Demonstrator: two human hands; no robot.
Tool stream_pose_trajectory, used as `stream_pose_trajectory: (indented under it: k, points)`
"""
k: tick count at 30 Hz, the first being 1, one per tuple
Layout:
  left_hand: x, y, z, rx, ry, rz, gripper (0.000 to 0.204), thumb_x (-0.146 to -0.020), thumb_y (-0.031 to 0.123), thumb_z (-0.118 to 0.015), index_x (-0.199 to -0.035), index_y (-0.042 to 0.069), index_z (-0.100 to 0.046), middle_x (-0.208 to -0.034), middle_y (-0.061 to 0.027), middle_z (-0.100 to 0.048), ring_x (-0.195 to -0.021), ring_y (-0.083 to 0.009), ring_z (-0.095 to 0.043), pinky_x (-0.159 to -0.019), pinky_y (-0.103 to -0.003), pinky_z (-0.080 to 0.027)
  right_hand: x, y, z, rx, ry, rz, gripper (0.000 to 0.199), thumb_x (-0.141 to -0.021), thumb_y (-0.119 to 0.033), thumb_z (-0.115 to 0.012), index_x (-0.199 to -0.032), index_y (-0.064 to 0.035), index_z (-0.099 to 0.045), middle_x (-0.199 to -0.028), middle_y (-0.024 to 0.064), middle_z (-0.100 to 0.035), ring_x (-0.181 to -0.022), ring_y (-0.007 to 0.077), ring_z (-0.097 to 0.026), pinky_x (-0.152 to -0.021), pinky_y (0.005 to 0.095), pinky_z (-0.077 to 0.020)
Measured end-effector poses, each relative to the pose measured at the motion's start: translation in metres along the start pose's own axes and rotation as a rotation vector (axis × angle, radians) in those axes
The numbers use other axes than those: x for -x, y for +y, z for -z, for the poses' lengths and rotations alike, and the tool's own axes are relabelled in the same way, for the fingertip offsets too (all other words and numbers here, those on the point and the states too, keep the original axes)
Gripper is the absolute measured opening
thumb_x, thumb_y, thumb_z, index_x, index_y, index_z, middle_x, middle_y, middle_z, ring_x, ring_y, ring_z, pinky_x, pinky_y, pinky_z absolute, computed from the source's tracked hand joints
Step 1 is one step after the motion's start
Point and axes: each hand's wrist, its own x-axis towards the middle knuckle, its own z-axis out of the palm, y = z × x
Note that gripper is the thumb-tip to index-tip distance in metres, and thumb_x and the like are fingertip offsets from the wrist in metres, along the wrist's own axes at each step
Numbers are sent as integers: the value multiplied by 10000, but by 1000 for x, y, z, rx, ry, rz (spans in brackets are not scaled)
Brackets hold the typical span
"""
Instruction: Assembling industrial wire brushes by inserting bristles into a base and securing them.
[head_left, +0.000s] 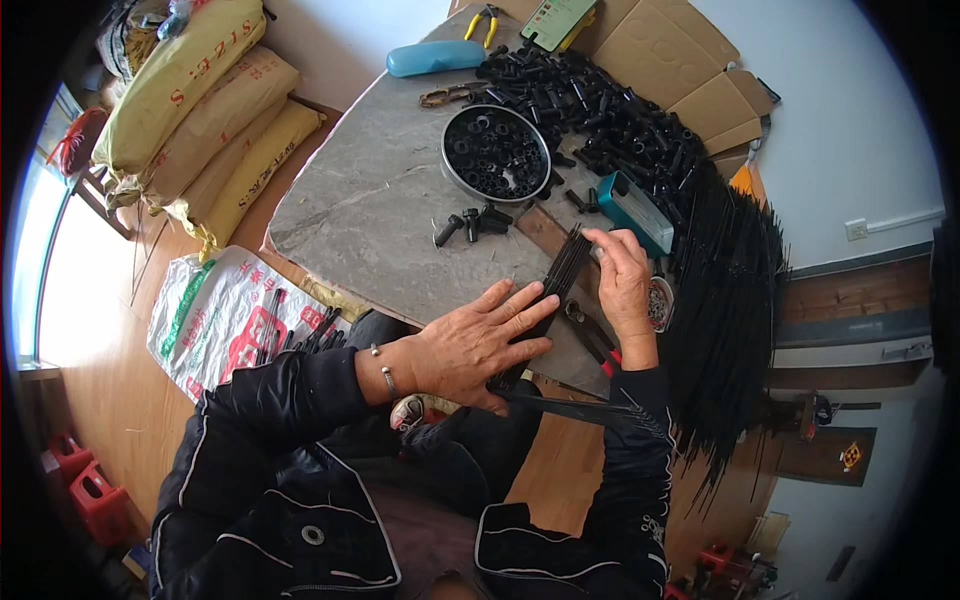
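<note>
A bundle of thin black rods (566, 272) lies slantwise at the table's near edge. My left hand (480, 342) rests flat across it, fingers spread and stretched out. At the bundle's far end my right hand (625, 282) is closed, with its thumb and fingertips pinched at the rod tips; exactly how many rods it grips is hidden. Beneath the bundle's far end shows a flat brown strip (541, 230). Pliers with red handles (597, 345) lie between the bundle and my right wrist. A few short black tubes (470, 225) lie beyond my left hand.
A round tin (447, 170) holds black rings. Behind it spreads a heap of black tubes (600, 110). A teal box (640, 215) and a large sheaf of black rods (725, 300) stand right. A blue case (435, 58) and yellow-handled pliers (484, 26) lie far back. Stacked sacks (215, 115) fill the left.
</note>
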Motion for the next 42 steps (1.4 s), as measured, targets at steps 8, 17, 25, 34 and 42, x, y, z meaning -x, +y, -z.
stream_pose_trajectory:
  k: [8,17,25,34,42]
  points:
    - [-1,1,-2,-19,7,6,892,-635,620,-739,-1347,133,-513,-1544,-203,-199,-1444,-346,-162,-1168,-484,-130,5,6,1,-82,19,10,251,-864,58,-503,-1049,-12,-657,-900,94,-567,-825,226,-580,-742,299,-455]
    - [0,2,0,19,5,11,910,-606,582,-766,-1347,131,-491,-1550,-206,-181,-1448,-360,-158,-1167,-506,-146,-1,4,4,-102,-8,14,225,-863,58,-522,-1012,-19,-672,-873,86,-564,-786,215,-575,-706,292,-453]
    - [-2,0,-1,26,6,3,891,-614,577,-765,-1339,132,-498,-1547,-210,-186,-1445,-362,-162,-1166,-507,-142,4,0,-3,-177,45,-27,206,-875,54,-516,-1030,-4,-640,-918,96,-579,-837,227,-586,-743,299,-460]
    - [0,0,-1,11,-6,4,885,-625,592,-754,-1337,132,-502,-1546,-213,-186,-1447,-360,-160,-1164,-509,-143,-1,-1,0,-139,1,-21,194,-870,48,-524,-1008,-11,-646,-888,96,-595,-818,241,-601,-736,309,-470]
    - [-2,0,1,5,-8,-3,850,-636,569,-760,-1310,113,-515,-1540,-216,-199,-1441,-359,-173,-1162,-503,-154,-6,5,0,-107,-11,-24,202,-841,3,-556,-976,-97,-668,-894,53,-617,-833,269,-582,-755,353,-430]
